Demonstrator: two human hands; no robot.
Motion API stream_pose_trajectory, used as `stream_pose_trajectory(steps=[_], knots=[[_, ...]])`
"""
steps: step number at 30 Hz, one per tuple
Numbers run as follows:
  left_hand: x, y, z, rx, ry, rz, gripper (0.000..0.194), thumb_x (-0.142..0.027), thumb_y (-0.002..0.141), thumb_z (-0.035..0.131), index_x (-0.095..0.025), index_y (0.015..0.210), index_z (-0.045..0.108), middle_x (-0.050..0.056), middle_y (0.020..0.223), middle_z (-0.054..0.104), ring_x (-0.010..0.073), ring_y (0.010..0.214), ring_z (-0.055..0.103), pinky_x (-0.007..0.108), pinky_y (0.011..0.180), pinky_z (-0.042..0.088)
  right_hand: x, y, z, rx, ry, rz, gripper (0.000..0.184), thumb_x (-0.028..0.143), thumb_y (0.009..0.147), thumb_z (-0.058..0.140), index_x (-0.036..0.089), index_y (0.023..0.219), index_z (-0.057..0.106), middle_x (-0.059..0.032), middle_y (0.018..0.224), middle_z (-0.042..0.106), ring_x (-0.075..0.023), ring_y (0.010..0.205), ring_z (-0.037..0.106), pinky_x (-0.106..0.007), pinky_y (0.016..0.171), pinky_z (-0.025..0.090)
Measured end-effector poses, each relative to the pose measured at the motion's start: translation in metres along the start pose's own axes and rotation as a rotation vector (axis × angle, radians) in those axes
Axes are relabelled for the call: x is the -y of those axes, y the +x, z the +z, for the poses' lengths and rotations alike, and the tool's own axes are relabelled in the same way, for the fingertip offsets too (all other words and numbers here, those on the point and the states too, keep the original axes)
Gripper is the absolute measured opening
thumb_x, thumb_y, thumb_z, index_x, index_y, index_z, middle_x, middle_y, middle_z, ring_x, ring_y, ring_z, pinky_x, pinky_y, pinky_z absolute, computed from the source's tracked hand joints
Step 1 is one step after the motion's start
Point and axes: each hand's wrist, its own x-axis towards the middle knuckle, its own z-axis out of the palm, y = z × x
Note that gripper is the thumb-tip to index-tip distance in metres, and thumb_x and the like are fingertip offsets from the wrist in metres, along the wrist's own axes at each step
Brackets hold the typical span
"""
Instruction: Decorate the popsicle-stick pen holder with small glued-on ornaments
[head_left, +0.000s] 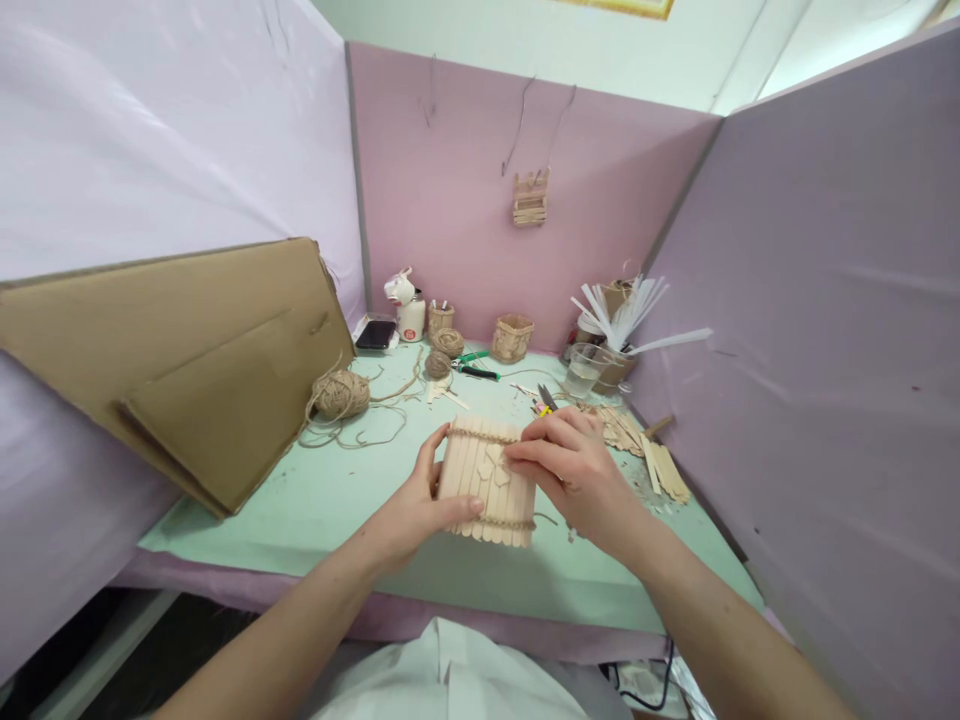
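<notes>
My left hand grips the left side of a popsicle-stick holder, its thumb across the front and its fingers behind. Upright sticks form the face I see, with a twine band near the top and another near the bottom. Small cut wooden pieces form a pattern on the middle of that face. The fingertips of my right hand are pinched together at the upper right of this pattern. They appear to touch a small piece there, though the fingers cover most of it.
A twine ball lies at left, by leaning cardboard. Green-handled pliers, a small stick basket and a clear plastic cup stand farther back. Scissors and loose popsicle sticks lie at right, near the purple partition.
</notes>
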Motion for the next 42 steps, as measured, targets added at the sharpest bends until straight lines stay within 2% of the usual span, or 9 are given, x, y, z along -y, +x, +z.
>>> stream_pose_trajectory(steps=[14,17,19,22,24,26,28,34,42], knots=[[0.005,0.000,0.001,-0.003,-0.035,-0.002,0.109,-0.032,0.065,0.077,-0.032,0.145,0.003,0.015,0.128,0.047,0.0279,0.111,0.054,0.041,0.086,0.048,0.002,-0.002,-0.001,0.057,0.032,0.033,0.014,0.023,0.090,0.055,0.025,0.087,0.068,-0.0036,0.086,0.066,-0.0198,0.087,0.052,-0.039,0.081,0.036],[0.006,0.001,0.001,0.001,-0.047,0.017,0.108,-0.032,0.066,0.076,-0.033,0.145,0.003,0.015,0.129,0.046,0.0284,0.112,0.054,0.042,0.088,0.048,0.003,-0.004,-0.005,0.019,0.084,0.068,0.014,0.024,0.090,0.054,0.026,0.095,0.067,-0.0052,0.094,0.064,-0.0214,0.094,0.054,-0.041,0.086,0.038],[0.007,0.001,0.002,-0.012,-0.050,0.035,0.109,-0.033,0.066,0.076,-0.033,0.145,0.001,0.015,0.131,0.045,0.0295,0.114,0.053,0.044,0.089,0.048,0.003,-0.007,-0.005,-0.078,0.174,0.161,0.023,0.028,0.087,0.057,0.027,0.110,0.061,-0.0076,0.110,0.059,-0.0236,0.107,0.052,-0.043,0.092,0.040],[0.010,0.001,0.004,-0.050,-0.039,0.085,0.113,-0.034,0.065,0.077,-0.033,0.145,-0.003,0.016,0.135,0.042,0.0310,0.118,0.050,0.045,0.091,0.047,0.002,-0.014,0.003,-0.239,0.464,0.396,0.051,0.035,0.083,0.062,0.031,0.130,0.043,-0.0083,0.133,0.045,-0.0245,0.121,0.046,-0.045,0.099,0.040],[0.013,0.002,0.005,-0.063,-0.032,0.133,0.114,-0.035,0.065,0.077,-0.033,0.145,-0.005,0.016,0.137,0.039,0.0314,0.121,0.048,0.045,0.092,0.047,0.002,-0.018,0.014,-0.223,0.752,0.558,0.060,0.038,0.082,0.062,0.033,0.135,0.034,-0.0081,0.139,0.040,-0.0239,0.125,0.045,-0.046,0.100,0.041],[0.015,0.002,0.007,-0.068,-0.026,0.176,0.115,-0.036,0.065,0.078,-0.033,0.145,-0.005,0.016,0.139,0.037,0.0319,0.123,0.047,0.045,0.093,0.046,0.004,-0.020,0.025,-0.141,1.009,0.680,0.066,0.039,0.080,0.063,0.032,0.136,0.031,-0.0091,0.141,0.038,-0.0240,0.125,0.045,-0.045,0.099,0.042],[0.018,0.002,0.008,-0.069,-0.017,0.209,0.115,-0.037,0.065,0.078,-0.033,0.145,-0.005,0.015,0.138,0.038,0.0323,0.124,0.046,0.046,0.094,0.046,0.007,-0.019,0.033,-0.108,1.159,0.750,0.071,0.038,0.077,0.066,0.031,0.137,0.029,-0.0095,0.142,0.038,-0.0241,0.125,0.046,-0.045,0.100,0.043],[0.021,0.001,0.009,-0.075,0.014,0.262,0.115,-0.035,0.065,0.078,-0.035,0.145,-0.005,0.014,0.141,0.037,0.0321,0.127,0.044,0.046,0.098,0.044,0.013,-0.012,0.036,-0.147,1.213,0.825,0.088,0.033,0.070,0.071,0.032,0.141,0.021,-0.0096,0.141,0.038,-0.0239,0.120,0.050,-0.044,0.099,0.043],[0.023,0.000,0.011,-0.064,0.011,0.267,0.115,-0.033,0.065,0.078,-0.035,0.145,-0.005,0.014,0.140,0.038,0.0322,0.128,0.043,0.045,0.097,0.045,0.013,-0.014,0.035,-0.158,1.133,0.828,0.090,0.034,0.069,0.071,0.032,0.142,0.018,-0.0105,0.145,0.032,-0.0240,0.122,0.048,-0.044,0.098,0.044]])
